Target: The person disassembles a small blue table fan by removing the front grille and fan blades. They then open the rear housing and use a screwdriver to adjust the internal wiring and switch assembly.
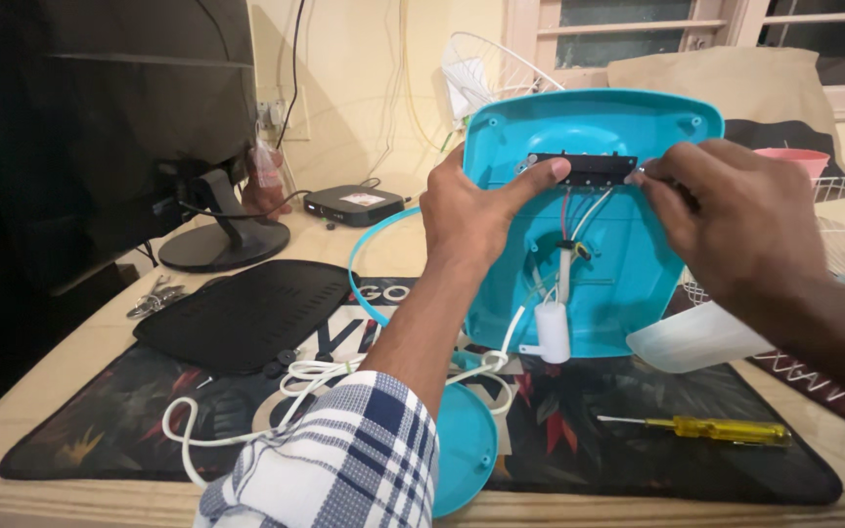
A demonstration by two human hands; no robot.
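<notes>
A turquoise plastic housing [628, 264] stands upright on the desk mat, its hollow inner side facing me. My left hand [471, 210] grips its left edge, thumb pressed on the left end of a black switch block [589, 168] fixed near the top. My right hand [735, 220] is at the block's right end, fingers pinched around something small and dark that I cannot make out. Red and white wires run down from the block to a white cylindrical capacitor [552, 330]. A white power cord [276, 391] trails off to the left.
A yellow-handled screwdriver [711, 428] lies on the mat at right. A black panel [246, 313], small screws, pliers [154, 296], a monitor stand [224, 244], a small black box [354, 203], a turquoise round cap [464, 445], a translucent fan blade [696, 337] and wire fan grilles [491, 64] surround the work.
</notes>
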